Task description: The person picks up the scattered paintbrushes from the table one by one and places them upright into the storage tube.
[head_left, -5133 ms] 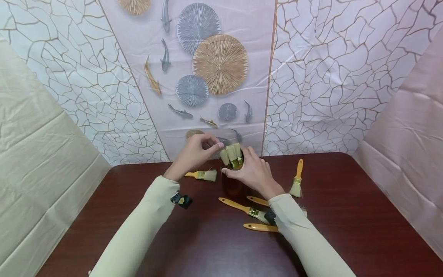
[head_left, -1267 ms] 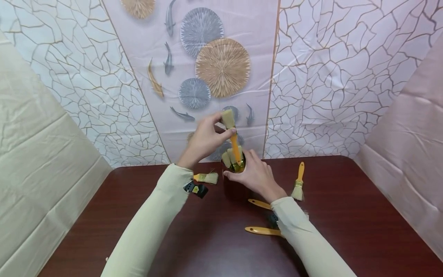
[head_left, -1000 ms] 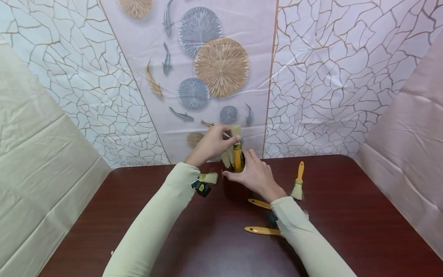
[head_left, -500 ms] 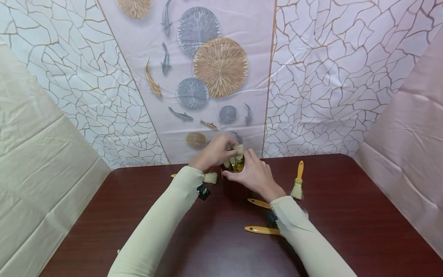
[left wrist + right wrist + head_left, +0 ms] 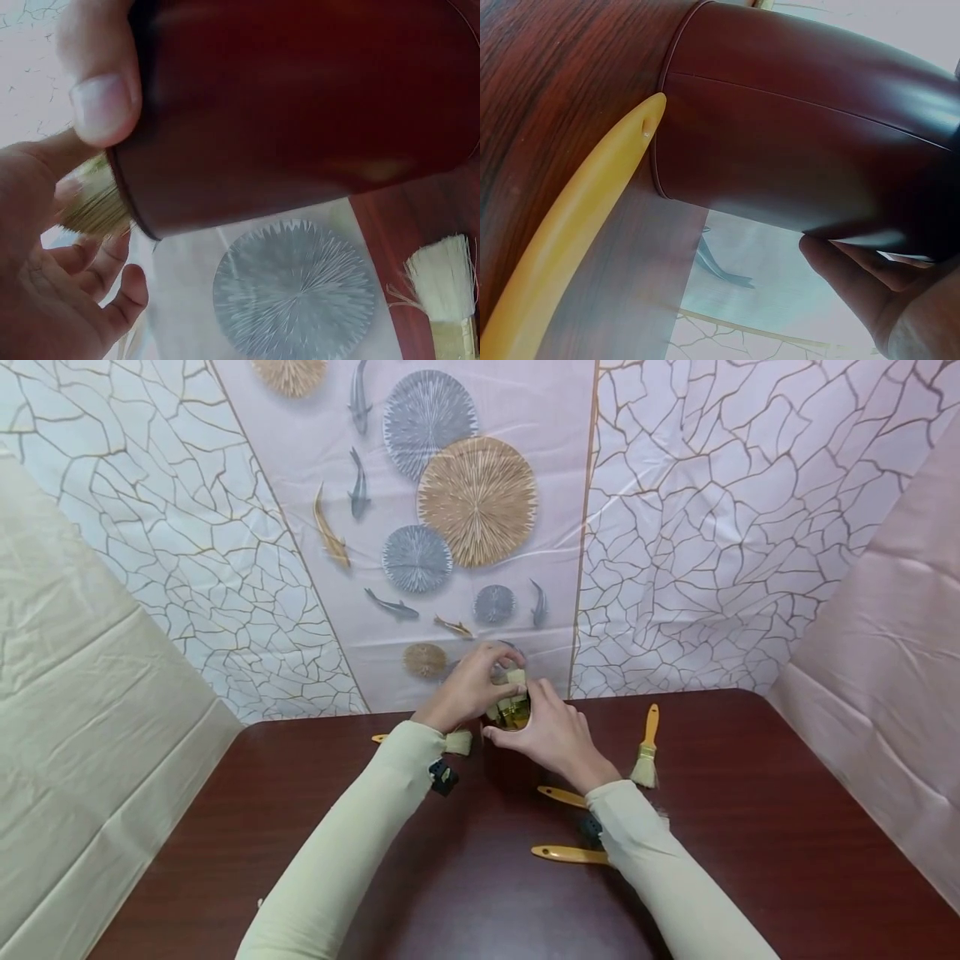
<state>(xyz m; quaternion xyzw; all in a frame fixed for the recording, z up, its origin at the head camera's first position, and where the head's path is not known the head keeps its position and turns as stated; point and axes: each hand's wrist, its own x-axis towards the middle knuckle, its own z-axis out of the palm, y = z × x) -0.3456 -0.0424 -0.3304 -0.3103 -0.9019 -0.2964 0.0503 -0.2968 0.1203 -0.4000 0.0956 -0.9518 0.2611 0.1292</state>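
A dark red-brown cylindrical holder [image 5: 507,768] stands near the back of the table, with several paintbrushes [image 5: 512,717] in it, bristles up. My right hand [image 5: 558,735] grips it around the upper part, thumb at the front of the rim. Over the mouth, my left hand [image 5: 468,687] pinches one paintbrush [image 5: 516,677] by its pale bristles, thumb in front and fingers behind. Its handle is down inside the holder, hidden. In the left wrist view, bristles [image 5: 96,201] stick out past the rim among the left fingers.
One paintbrush [image 5: 458,743] lies left of the holder, partly behind the left sleeve. Another paintbrush [image 5: 645,756] lies at the right. Two yellow handles, a farther handle [image 5: 562,796] and a nearer handle [image 5: 570,855], show beside the right forearm. A patterned cloth [image 5: 480,502] hangs behind the table.
The paintbrush lying just in front of the holder is gone from the table. My left hand lowered a paintbrush, handle first, into the holder. The right hand stayed on the holder.
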